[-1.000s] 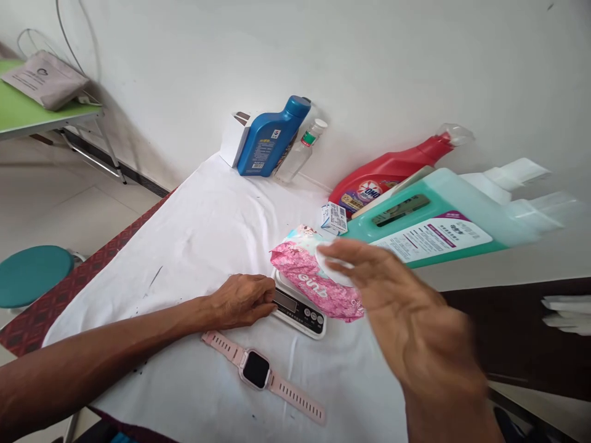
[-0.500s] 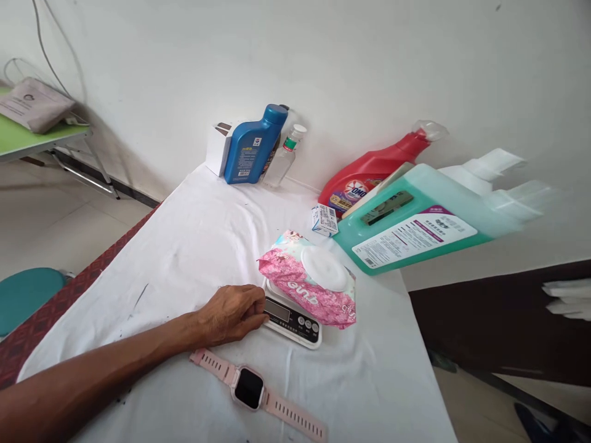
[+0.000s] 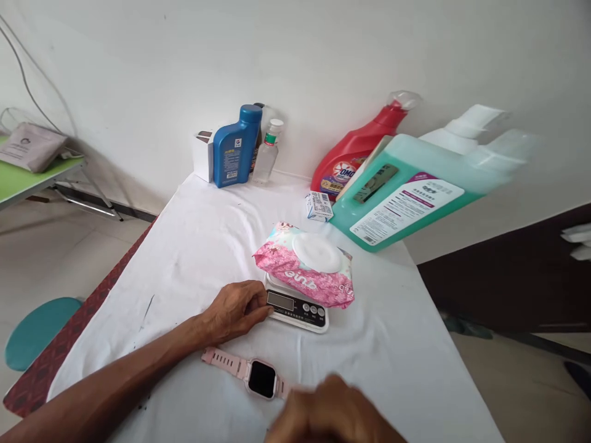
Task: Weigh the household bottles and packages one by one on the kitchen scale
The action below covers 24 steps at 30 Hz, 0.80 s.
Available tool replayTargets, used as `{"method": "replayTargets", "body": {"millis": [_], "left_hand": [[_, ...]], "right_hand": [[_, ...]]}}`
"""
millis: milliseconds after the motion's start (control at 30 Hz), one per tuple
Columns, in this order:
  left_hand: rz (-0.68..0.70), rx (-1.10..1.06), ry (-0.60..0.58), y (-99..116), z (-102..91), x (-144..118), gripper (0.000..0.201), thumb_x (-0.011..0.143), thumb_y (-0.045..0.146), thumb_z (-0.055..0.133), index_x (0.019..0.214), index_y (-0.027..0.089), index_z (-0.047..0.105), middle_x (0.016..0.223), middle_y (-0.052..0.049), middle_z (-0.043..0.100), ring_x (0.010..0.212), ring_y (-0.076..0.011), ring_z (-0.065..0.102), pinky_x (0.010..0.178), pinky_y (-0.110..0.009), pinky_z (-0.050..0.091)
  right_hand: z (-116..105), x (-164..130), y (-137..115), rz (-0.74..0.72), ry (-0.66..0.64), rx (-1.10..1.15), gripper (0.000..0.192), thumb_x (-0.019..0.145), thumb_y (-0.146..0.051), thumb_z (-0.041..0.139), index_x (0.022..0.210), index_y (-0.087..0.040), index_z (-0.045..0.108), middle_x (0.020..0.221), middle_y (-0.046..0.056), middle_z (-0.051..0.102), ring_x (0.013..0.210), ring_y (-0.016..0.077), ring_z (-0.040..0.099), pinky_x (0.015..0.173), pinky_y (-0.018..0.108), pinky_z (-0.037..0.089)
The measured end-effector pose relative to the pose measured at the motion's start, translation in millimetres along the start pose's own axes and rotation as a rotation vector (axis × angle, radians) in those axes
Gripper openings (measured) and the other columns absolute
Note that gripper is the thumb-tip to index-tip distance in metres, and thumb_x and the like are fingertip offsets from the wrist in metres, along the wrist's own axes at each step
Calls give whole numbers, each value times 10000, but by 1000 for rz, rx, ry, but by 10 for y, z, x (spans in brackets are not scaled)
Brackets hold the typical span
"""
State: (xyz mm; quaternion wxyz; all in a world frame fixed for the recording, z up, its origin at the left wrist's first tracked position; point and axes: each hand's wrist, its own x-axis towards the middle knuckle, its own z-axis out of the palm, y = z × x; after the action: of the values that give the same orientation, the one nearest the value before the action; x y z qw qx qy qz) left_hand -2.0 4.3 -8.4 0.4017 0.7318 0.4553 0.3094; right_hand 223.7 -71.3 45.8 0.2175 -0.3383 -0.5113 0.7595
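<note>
The left hand [image 3: 237, 309] rests with curled fingers against the near-left edge of the small scale [image 3: 297, 307], which carries a pink wipes pack [image 3: 305, 264], while the right hand [image 3: 330, 415], blurred at the near edge, seems loosely closed just beside the pink watch [image 3: 258, 376].

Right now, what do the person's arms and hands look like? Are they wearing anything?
Both are bare. The left hand and its long forearm show no sleeve, glove, ring or wristband. Only the back of the right hand shows at the bottom edge, a bit blurred, with nothing worn on it. The pink watch lies on the table, on no wrist.
</note>
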Motion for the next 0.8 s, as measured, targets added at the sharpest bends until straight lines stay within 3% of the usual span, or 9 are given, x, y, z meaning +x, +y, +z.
{"method": "replayTargets", "body": {"millis": [67,167,233,333,433,533,667,733,800], "left_hand": [[-12,-9,3,21,-11,2,203,927,293,654,791,190,544,698,49,534,609,-99,443,587,-238,358],[-39,-35,10,48,-18,-3,217,919,304,668,779,185,552,681,51,538,595,-92,433,575,-232,359],[-58,-48,21,57,-11,-7,237,926,319,661,767,180,554,676,47,547,589,-89,433,567,-231,358],[-70,-43,112,87,3,-16,316,946,382,645,732,177,535,657,43,522,584,-87,423,549,-231,344],[-67,-25,254,227,-38,-26,378,943,430,660,701,185,505,626,48,490,563,-86,419,532,-232,356],[11,65,334,526,-174,-7,339,920,395,709,725,195,518,651,46,515,561,-89,458,543,-237,407],[191,336,361,942,-408,186,283,857,370,799,982,226,589,955,-18,646,804,-159,616,719,-301,531],[228,470,295,1042,-483,370,572,795,423,858,1246,250,551,1246,-99,632,1086,-254,634,894,-403,559],[226,591,161,1062,-511,590,970,687,510,925,1471,264,411,1514,-180,480,1380,-373,489,1079,-543,482]], "right_hand": [[-91,117,-267,-85,91,43,436,1029,-606,537,1019,-212,722,615,-11,657,475,132,617,506,233,480],[-351,217,-430,-330,576,-2,383,936,-568,708,858,-193,697,474,-48,527,376,81,419,421,209,337],[-555,279,-361,-402,800,12,422,879,-597,760,798,-190,684,439,-63,454,379,69,336,402,207,270],[-823,399,-140,-452,992,72,499,850,-656,759,717,-190,642,430,-64,409,402,69,302,398,206,242],[-1006,510,17,-491,1086,64,560,883,-711,684,690,-190,617,456,-47,430,427,84,345,405,214,266],[-1106,567,51,-485,1090,9,586,908,-748,615,728,-190,618,486,-40,462,435,95,385,418,223,306],[-1172,572,28,-476,1054,-49,582,932,-758,557,800,-195,619,526,-38,498,443,104,416,432,232,337],[-1197,563,19,-471,1051,-50,593,929,-771,540,803,-197,616,523,-38,496,439,111,417,428,240,341],[-1218,552,11,-468,1046,-47,598,922,-779,538,803,-198,615,524,-37,500,438,115,424,429,245,348]]}}
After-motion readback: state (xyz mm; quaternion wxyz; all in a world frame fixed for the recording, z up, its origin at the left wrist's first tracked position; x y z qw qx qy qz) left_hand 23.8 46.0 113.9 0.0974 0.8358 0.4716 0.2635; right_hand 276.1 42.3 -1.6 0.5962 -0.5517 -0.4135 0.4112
